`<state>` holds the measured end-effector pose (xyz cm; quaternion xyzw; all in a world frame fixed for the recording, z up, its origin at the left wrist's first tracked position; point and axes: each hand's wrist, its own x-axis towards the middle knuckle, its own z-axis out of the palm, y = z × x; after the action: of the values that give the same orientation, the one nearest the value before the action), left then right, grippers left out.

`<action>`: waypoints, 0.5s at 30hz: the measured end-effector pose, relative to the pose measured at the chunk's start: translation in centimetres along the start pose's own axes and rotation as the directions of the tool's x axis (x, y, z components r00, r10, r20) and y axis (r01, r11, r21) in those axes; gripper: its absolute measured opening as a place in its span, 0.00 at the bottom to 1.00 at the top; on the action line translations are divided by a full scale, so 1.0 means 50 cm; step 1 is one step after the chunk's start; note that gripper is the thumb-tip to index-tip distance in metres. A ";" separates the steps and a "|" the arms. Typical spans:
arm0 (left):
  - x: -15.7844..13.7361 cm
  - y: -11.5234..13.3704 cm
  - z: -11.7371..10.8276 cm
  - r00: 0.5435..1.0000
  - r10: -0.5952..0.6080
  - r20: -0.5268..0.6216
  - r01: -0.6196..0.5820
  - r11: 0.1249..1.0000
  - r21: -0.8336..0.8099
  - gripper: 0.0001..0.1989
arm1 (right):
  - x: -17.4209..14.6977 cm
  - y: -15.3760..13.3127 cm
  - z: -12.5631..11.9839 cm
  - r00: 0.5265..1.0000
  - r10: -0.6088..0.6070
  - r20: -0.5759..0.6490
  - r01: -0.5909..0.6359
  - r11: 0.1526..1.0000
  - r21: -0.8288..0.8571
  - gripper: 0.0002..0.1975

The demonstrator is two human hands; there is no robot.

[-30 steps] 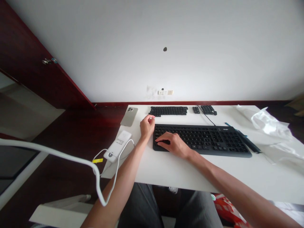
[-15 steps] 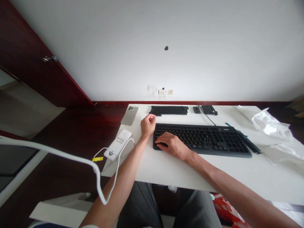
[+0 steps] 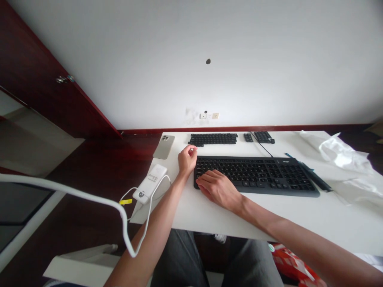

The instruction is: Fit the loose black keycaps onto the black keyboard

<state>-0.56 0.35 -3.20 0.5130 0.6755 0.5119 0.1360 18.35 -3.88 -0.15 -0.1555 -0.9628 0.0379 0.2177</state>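
A black keyboard (image 3: 287,191) lies across the desk, with most key places looking bare and some keycaps in its bottom row. Over its lower left corner rests my right hand (image 3: 220,190), fingers bent and pressed together on the keys; whatever is under the fingertips is hidden. Beside the keyboard's upper left corner, my left hand (image 3: 187,160) is curled closed, thumb and forefinger together, and I cannot make out what it holds. Behind the keyboard, loose black keycaps sit in rows: a large block (image 3: 213,139), a small group (image 3: 248,137) and a number-pad group (image 3: 262,137).
A phone (image 3: 164,146) and a white power bank (image 3: 151,184) with a white cable lie on the left of the white desk (image 3: 209,217). At the right are a dark pen-like tool (image 3: 317,180) and crumpled white plastic packaging (image 3: 344,155). A white cable (image 3: 89,197) hangs in front.
My right fingers have flattened and closed together at the keyboard's lower left corner, where thumb and finger were apart before. My left hand has stayed almost still. The view has shifted slightly.
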 end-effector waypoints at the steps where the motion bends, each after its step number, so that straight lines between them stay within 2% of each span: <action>1: 0.000 0.000 0.000 1.000 0.002 0.002 -0.002 1.000 0.003 0.08 | -0.001 0.000 0.000 1.000 0.003 0.000 -0.003 1.000 0.008 0.06; 9: 0.001 0.001 -0.004 1.000 0.014 0.003 -0.014 1.000 0.025 0.08 | -0.007 0.001 0.014 1.000 0.009 0.011 -0.009 1.000 0.000 0.06; 15: 0.002 0.005 -0.005 1.000 0.021 -0.013 -0.020 0.999 0.033 0.08 | -0.009 0.019 0.032 0.998 0.004 -0.069 0.001 0.997 0.072 0.08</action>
<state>-0.66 0.28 -2.85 0.5187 0.6795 0.5054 0.1178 18.31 -3.14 -1.91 -0.1496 -0.9526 0.0674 0.2562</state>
